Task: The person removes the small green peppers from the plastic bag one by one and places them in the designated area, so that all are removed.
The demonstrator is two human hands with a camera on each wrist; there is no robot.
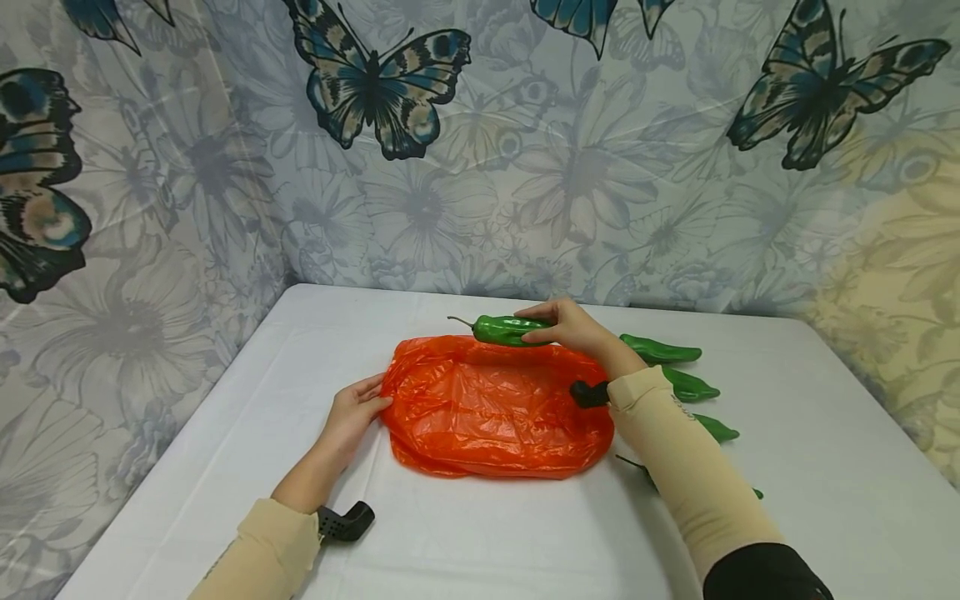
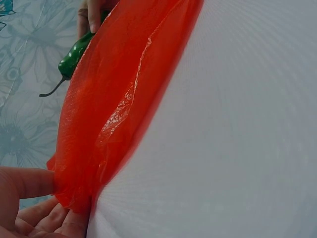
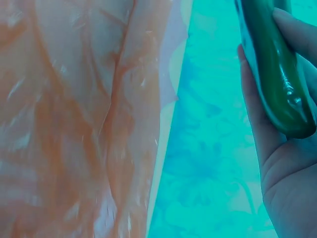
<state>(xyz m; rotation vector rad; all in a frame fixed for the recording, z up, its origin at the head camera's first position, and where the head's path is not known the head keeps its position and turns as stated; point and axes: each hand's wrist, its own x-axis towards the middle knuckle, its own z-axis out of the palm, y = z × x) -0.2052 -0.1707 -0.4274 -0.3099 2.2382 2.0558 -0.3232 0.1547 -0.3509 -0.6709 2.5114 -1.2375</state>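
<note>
An orange-red plastic bag [image 1: 495, 408] lies spread on the white table. At its left edge my left hand [image 1: 356, 412] pinches the plastic between thumb [image 2: 29, 182] and fingers, as the left wrist view shows. My right hand [image 1: 573, 329] grips a long green pepper [image 1: 498, 330] over the bag's far edge, its thin stem pointing left. In the right wrist view the pepper [image 3: 282, 74] lies between the thumb and fingers, its blunt end toward the palm. More green peppers [image 1: 663, 348] lie in a column to the right of the bag, partly hidden by my right forearm.
The white table [image 1: 825, 467] meets a wall covering [image 1: 600, 208] printed with flowers and butterflies at the back and left. A black wrist device [image 1: 347, 522] sits on the left wrist and another [image 1: 588, 393] on the right, the latter overlapping the bag.
</note>
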